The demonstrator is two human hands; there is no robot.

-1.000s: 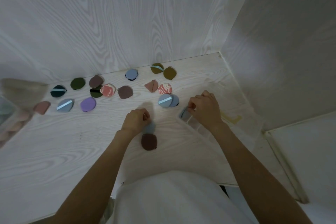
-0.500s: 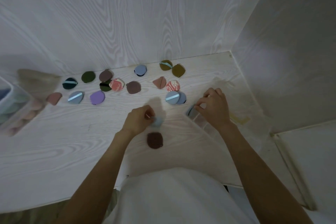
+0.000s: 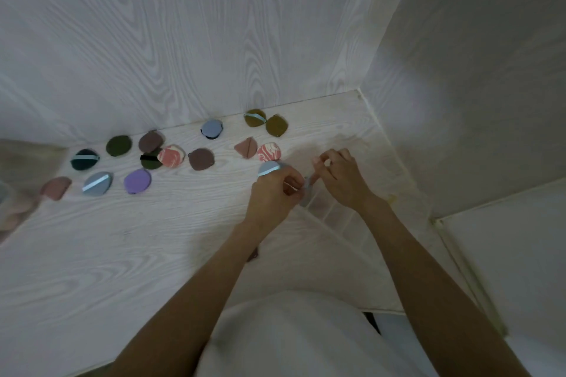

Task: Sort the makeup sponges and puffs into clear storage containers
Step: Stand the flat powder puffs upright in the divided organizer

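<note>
A pale wood-grain surface [image 3: 128, 254] runs into a corner between matching wood-grain walls. Round and teardrop makeup puffs lie scattered along its far edge, among them a purple puff [image 3: 137, 181], a pink marbled puff [image 3: 171, 156] and a light blue puff with a pale strap [image 3: 97, 183]. The left hand [image 3: 274, 193] has its grip curled round a small blue-grey puff [image 3: 307, 183], standing on edge over the clear compartmented plastic container [image 3: 333, 211]; its long axis is too blurred to tell. The right hand [image 3: 341, 176] pinches at the same puff from the other side.
</note>
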